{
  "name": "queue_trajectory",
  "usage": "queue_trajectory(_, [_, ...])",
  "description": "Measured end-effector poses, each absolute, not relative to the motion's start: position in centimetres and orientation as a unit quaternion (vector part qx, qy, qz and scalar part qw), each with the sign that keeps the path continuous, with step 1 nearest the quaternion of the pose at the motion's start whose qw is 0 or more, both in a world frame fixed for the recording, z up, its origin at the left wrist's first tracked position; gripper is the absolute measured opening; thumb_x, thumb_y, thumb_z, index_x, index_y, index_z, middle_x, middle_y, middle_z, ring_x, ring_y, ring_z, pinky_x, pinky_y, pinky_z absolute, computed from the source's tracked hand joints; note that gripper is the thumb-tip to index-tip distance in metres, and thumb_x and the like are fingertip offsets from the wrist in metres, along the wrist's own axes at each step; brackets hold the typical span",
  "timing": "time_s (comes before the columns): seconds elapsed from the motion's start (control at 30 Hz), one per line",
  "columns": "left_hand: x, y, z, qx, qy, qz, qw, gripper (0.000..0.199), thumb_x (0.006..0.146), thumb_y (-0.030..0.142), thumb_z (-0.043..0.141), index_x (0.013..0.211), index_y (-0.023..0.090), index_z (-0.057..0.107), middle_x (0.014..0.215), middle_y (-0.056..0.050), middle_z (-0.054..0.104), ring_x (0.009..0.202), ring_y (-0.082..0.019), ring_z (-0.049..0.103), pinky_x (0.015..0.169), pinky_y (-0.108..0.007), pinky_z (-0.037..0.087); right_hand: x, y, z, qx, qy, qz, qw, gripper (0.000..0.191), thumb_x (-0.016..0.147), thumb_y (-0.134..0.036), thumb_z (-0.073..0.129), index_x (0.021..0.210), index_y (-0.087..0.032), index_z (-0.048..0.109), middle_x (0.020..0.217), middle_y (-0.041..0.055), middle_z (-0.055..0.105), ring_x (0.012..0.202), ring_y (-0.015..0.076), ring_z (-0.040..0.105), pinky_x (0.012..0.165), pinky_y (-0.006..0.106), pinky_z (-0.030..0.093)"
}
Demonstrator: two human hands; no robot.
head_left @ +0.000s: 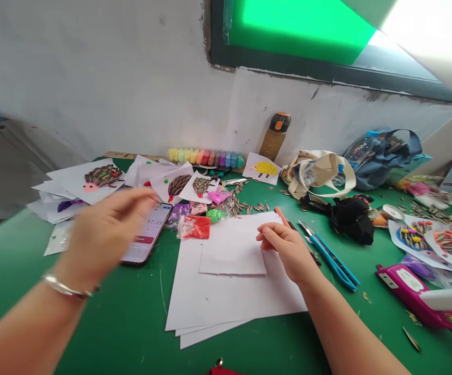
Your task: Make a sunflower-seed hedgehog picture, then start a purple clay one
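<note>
Blurred by motion, my left hand [101, 229] is raised beside and partly over a phone [150, 237] with a lit screen; whether its fingers hold anything is unclear. My right hand [284, 247] is curled, thumb and fingertips close together at the right edge of a small white sheet [231, 250]. What is between those fingertips, if anything, I cannot make out. The small sheet lies on a stack of larger white paper [210, 299]. A red clay packet [195, 227] rests at the stack's upper left. Right of my right hand lie an orange pen [281, 216] and a blue utility knife [329, 255].
Hedgehog pictures [103, 179] lie at the back left. Coloured clay packs [206, 157], loose sunflower seeds [245, 200] and a bottle [276, 135] stand or lie near the wall. On the right are a cloth bag [315, 172], a black pouch [353, 219] and a magenta glue gun [413, 294].
</note>
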State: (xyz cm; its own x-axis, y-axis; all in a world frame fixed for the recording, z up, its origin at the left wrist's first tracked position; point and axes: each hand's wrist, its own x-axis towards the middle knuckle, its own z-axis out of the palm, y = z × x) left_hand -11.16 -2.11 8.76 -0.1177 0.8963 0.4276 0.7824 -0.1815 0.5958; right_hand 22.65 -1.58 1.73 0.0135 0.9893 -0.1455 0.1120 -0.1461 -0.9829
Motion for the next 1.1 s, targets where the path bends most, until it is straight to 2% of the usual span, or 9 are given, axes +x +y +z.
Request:
queue_trajectory(0.03, [-8.8, -2.8, 7.9, 0.741, 0.577, 0.336, 0.075, 0.03, 0.09, 0.047, 0.057, 0.107, 0.027, 0.071, 0.107, -0.001, 0.075, 0.099, -0.023, 0.069, 0.093, -0.035, 0.054, 22.7, -1.6, 1.7, -0.569, -0.512, 0.488, 0.419, 0.028, 0.085, -0.048, 0.063, 0.085, -0.021, 0.071, 0.084, 0.0047, 0.069, 0.07, 0.0172, 0.061, 0.072, 0.034, 0.051])
queue_trajectory(0.13, [-3.7, -4.0, 4.8, 0.885, 0.415, 0.202, 0.06, 0.034, 0.093, 0.034, 0.054, 0.121, 0.02, 0.066, 0.127, -0.011, 0.067, 0.12, -0.029, 0.061, 0.106, -0.044, 0.047, 22.8, -1.9, 1.4, -0.587, -0.602, 0.406, 0.359, 0.022, 0.089, -0.041, 0.057, 0.089, -0.023, 0.071, 0.09, 0.0048, 0.071, 0.082, 0.0221, 0.064, 0.078, 0.038, 0.05])
queue_trajectory(0.23, [-1.3, -4.5, 2.8, 0.915, 0.39, 0.089, 0.049, 0.04, 0.087, 0.031, 0.064, 0.124, 0.014, 0.063, 0.133, -0.019, 0.061, 0.125, -0.037, 0.055, 0.105, -0.055, 0.046, 22.9, -2.1, 1.3, -0.58, -0.695, 0.298, 0.303, 0.021, 0.089, -0.032, 0.056, 0.101, -0.025, 0.071, 0.105, 0.0068, 0.071, 0.102, 0.0273, 0.062, 0.089, 0.044, 0.048])
queue_trajectory(0.33, [-0.5, -4.8, 2.4, 0.914, 0.401, 0.035, 0.05, 0.035, 0.088, 0.029, 0.064, 0.119, 0.013, 0.064, 0.127, -0.019, 0.063, 0.12, -0.037, 0.057, 0.102, -0.057, 0.048, 22.8, -2.6, 1.8, -0.53, -0.771, 0.242, 0.257, 0.03, 0.088, -0.024, 0.057, 0.116, -0.022, 0.068, 0.118, 0.0097, 0.068, 0.115, 0.0277, 0.057, 0.1, 0.046, 0.045])
queue_trajectory(0.57, [1.2, -5.1, 3.4, 0.912, 0.406, -0.007, 0.054, 0.013, 0.093, 0.02, 0.055, 0.098, 0.014, 0.065, 0.1, -0.011, 0.067, 0.098, -0.029, 0.063, 0.085, -0.049, 0.056, 22.2, -4.0, 2.6, -0.429, -0.867, 0.224, 0.122, 0.058, 0.078, -0.024, 0.071, 0.134, -0.028, 0.054, 0.141, 0.0086, 0.053, 0.135, 0.0289, 0.043, 0.116, 0.055, 0.025])
queue_trajectory(0.73, [1.1, -4.8, 3.5, 0.911, 0.405, 0.04, 0.068, 0.02, 0.094, 0.034, 0.056, 0.093, 0.016, 0.065, 0.091, -0.008, 0.068, 0.084, -0.026, 0.065, 0.076, -0.044, 0.058, 22.4, -3.8, 2.8, -0.441, -0.865, 0.219, 0.093, 0.032, 0.084, -0.017, 0.063, 0.114, -0.027, 0.064, 0.136, 0.0079, 0.057, 0.133, 0.0274, 0.045, 0.114, 0.058, 0.027])
queue_trajectory(0.9, [-2.1, -2.8, 2.5, 0.878, 0.447, 0.159, -0.055, 0.028, 0.095, 0.029, 0.051, 0.112, 0.012, 0.065, 0.122, -0.016, 0.065, 0.123, -0.034, 0.052, 0.104, -0.053, 0.044, 22.9, -3.7, 3.4, -0.443, -0.864, 0.224, 0.082, 0.031, 0.082, -0.021, 0.067, 0.112, -0.028, 0.067, 0.137, 0.0079, 0.057, 0.133, 0.0288, 0.045, 0.114, 0.061, 0.024])
queue_trajectory(1.0, [-3.8, -1.2, 1.0, 0.859, 0.486, 0.144, -0.074, 0.027, 0.093, 0.025, 0.052, 0.113, 0.014, 0.067, 0.127, -0.015, 0.064, 0.129, -0.036, 0.048, 0.105, -0.055, 0.041, 23.0, -3.8, 3.5, -0.441, -0.863, 0.232, 0.081, 0.035, 0.08, -0.031, 0.072, 0.114, -0.028, 0.068, 0.138, 0.0092, 0.055, 0.134, 0.0312, 0.043, 0.114, 0.062, 0.022])
queue_trajectory(1.1, [-4.5, 0.0, -0.1, 0.864, 0.484, 0.125, -0.061, 0.031, 0.096, 0.021, 0.046, 0.12, 0.016, 0.064, 0.129, -0.014, 0.064, 0.129, -0.032, 0.049, 0.106, -0.053, 0.04, 22.8, -3.7, 3.4, -0.442, -0.864, 0.226, 0.09, 0.031, 0.082, -0.03, 0.07, 0.113, -0.027, 0.069, 0.136, 0.0092, 0.056, 0.132, 0.0308, 0.045, 0.114, 0.059, 0.026])
